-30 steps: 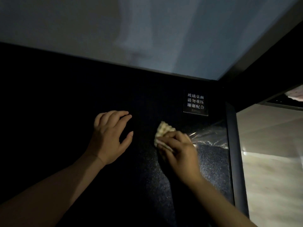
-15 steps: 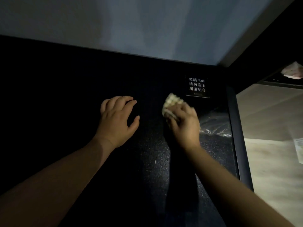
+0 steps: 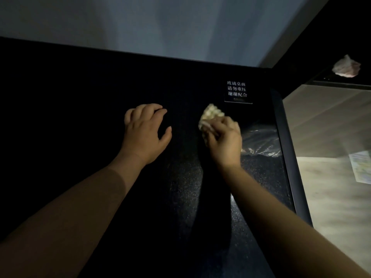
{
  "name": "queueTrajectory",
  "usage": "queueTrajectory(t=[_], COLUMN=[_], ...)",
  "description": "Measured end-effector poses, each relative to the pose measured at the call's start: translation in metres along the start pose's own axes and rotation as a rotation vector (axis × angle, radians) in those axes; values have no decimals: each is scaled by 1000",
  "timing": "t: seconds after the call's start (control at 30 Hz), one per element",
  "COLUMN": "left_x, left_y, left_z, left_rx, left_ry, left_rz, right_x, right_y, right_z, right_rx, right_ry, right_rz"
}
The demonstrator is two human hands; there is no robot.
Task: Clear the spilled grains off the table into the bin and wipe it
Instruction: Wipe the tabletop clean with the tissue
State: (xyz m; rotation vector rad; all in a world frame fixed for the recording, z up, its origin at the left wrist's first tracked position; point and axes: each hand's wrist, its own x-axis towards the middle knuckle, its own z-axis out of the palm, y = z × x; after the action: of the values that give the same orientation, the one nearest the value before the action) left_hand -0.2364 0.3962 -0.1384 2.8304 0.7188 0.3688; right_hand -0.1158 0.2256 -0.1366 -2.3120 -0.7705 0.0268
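The right hand [image 3: 222, 139] grips a crumpled pale cloth [image 3: 209, 117] and holds it against the dark bench [image 3: 80, 121], just below and left of the small sign [image 3: 237, 90]. The left hand [image 3: 145, 133] rests on the bench farther left of the sign, fingers relaxed, holding nothing. A clear plastic bag [image 3: 261, 141] lies below the sign, just beside the right hand. Fine pale specks [image 3: 180, 189] dot the bench lower down; I cannot tell whether they are grains.

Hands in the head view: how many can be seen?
2. The left hand rests on the dark table, fingers loosely curled, holding nothing. The right hand, beside it, grips a pale cloth against the table, near the sign. None appears hidden.
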Motion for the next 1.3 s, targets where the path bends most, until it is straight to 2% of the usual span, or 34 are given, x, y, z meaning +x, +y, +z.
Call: queueTrajectory(t=[0.13, 0.23, 0.47, 0.57, 0.67, 0.73, 0.8, 0.93, 1.03, 1.17, 1.3], left_x=[-2, -9, -114, -158, -176, -182, -187, -189, -190, -190, -190], left_y=[1, 5, 28, 24, 15, 9, 4, 3, 2, 1, 1], left_z=[-1, -7, -56, -62, -59, -55, -51, -47, -47, -46, -45], left_rx=[-9, -14, -189, -136, -66, -25, -8, -34, -53, -51, -45], left_ry=[-16, -76, -139, -204, -232, -246, -244, -207, -184, -162, -156], left_rz=[-1, 2, 40, 29, -12, 0, 40, 49, 51, 56, 60], right_x=[-87, -119, -113, -87, -60, -68, -102, -188, -213, -160, -143], right_y=[-12, -13, -16, -16, -10, -11, -17, -33, -41, -31, -20], right_z=[-13, -20, -19, -32, -33, -24, -17, -32, -49, -55, -37], right_rx=[60, 59, 86, 152, 61, 38, 44, 153, 209, 101, 20], right_ry=[-112, -139, -141, -49, -3, -23, -26, -154, -256, -32, 26], right_rz=[-98, -116, -68, 14, 91, 118, 67, -25, -26, 24, 153])
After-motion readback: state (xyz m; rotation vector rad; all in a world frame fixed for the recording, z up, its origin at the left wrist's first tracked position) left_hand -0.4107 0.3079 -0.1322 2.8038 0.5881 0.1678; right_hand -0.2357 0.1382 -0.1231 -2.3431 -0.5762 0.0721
